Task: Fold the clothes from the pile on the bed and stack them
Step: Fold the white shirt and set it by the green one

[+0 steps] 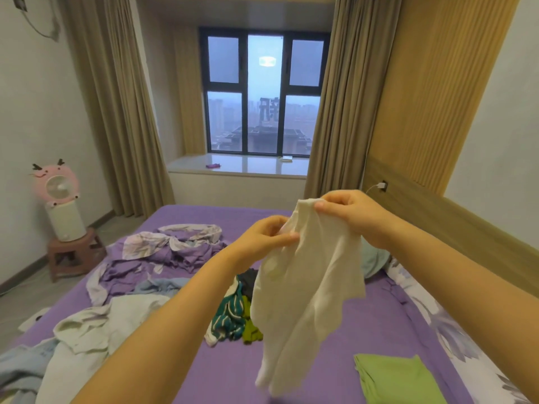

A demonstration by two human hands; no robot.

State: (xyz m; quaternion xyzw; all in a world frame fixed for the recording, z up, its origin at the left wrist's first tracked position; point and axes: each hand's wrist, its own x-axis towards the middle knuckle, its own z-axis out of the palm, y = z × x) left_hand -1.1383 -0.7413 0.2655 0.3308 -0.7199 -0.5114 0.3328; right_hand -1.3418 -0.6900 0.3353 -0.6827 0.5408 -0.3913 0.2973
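A cream-white garment (303, 293) hangs in the air above the purple bed (379, 322). My left hand (262, 236) pinches its upper edge on the left, and my right hand (353, 214) pinches the top corner a little higher and further right. Behind the hanging cloth lies a small pile (233, 313) of striped teal, dark grey and olive-green clothes. A folded light-green piece (396, 380) rests flat on the bed at the lower right. More loose white and pale-blue clothes (87, 330) sprawl across the bed's near left side.
A crumpled purple floral duvet (163, 252) covers the bed's far left. A pale-teal pillow (374, 259) and a floral pillow (455, 330) line the right side by the wooden headboard (466, 234). A pink fan (58, 188) stands on a stool (75, 252) at left.
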